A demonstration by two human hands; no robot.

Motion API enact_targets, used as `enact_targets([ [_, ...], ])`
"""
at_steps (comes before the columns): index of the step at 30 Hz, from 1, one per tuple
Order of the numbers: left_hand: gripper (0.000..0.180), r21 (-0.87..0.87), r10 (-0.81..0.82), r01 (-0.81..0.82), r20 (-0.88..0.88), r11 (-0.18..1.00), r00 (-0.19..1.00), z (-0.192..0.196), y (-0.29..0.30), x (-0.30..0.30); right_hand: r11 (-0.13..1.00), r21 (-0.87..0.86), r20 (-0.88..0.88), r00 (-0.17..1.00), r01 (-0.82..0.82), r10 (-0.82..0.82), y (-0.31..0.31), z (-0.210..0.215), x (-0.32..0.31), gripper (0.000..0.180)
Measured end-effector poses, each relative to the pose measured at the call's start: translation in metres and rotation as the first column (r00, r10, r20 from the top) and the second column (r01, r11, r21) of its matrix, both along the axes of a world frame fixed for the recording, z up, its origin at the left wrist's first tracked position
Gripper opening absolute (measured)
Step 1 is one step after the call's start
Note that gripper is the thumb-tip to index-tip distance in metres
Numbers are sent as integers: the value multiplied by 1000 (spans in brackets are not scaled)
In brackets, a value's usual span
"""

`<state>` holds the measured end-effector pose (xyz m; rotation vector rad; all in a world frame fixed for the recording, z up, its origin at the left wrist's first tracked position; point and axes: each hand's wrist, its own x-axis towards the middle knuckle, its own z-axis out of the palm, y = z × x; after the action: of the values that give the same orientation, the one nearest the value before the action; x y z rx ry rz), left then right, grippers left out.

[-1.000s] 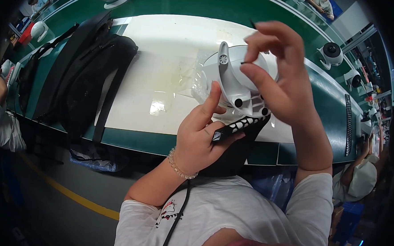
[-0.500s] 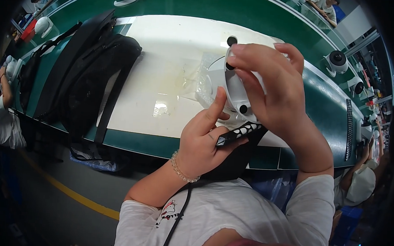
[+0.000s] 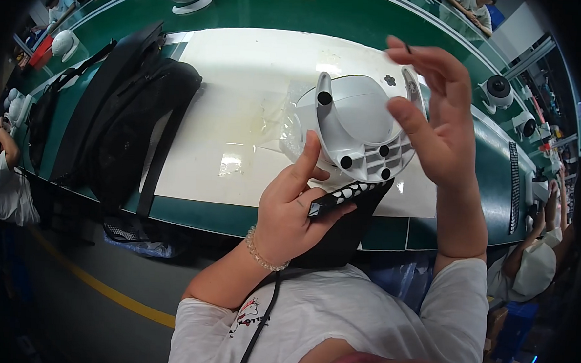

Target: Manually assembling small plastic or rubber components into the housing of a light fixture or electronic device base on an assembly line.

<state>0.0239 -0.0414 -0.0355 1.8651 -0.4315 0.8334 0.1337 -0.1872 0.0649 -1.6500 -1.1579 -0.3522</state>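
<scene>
See a round white gadget (image 3: 360, 113), bottom up, over the right half of a big white mat (image 3: 228, 119). Find four black dots (image 3: 346, 162) on its legs and base, and crinkly clear plastic (image 3: 281, 125) poking out past its left side. Look just below for the left hand (image 3: 289, 214), gripping a black strip (image 3: 345, 196) with white round spots, one finger pointing up beside the gadget's lower left edge; cannot tell about a touch there. See the right hand (image 3: 444, 137) by the gadget's upper right side, fingers loose and a little bent, thumb wide apart from them, with a tiny black bit (image 3: 408, 49) near a fingertip. Cannot tell about the thumb touching the white leg behind. Look left for a wide stretch of mat, good room for sliding, reaching to a floppy black bag (image 3: 136, 114) with a strap (image 3: 146, 197) down to the front edge. Look near the left wrist for the front edge of the green table (image 3: 190, 209), close to the mat's own edge. Look right for a slimmer bit of green, between the right arm and a long holed strip (image 3: 513, 186) near the table's curved side.
</scene>
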Motion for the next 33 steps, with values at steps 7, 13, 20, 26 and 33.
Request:
enact_targets([
  [7, 27, 0, 11, -11, -29, 1000, 1000, 1, 0, -2, 887, -457, 171, 973, -60, 154, 37, 28, 27, 50],
  [13, 27, 4, 7, -7, -60, 1000, 998, 2, 0, -2, 826, -523, -118, 978, -209, 173, 41, 32, 18, 49],
  [20, 31, 32, -48, 49, -46, 998, 998, -3, 6, -2, 909, -411, 172, 985, 70, 2, 33, 21, 4, 49],
  [26, 28, -12, -4, 4, -43, 1000, 999, 2, -1, -2, 990, -94, 27, 994, 108, -106, -24, 11, 35, 15],
  [33, 27, -21, -21, 21, -5, 1000, 1000, 2, 1, 0, 987, -158, -330, 939, 42, -93, -40, -1, 35, 15],
])
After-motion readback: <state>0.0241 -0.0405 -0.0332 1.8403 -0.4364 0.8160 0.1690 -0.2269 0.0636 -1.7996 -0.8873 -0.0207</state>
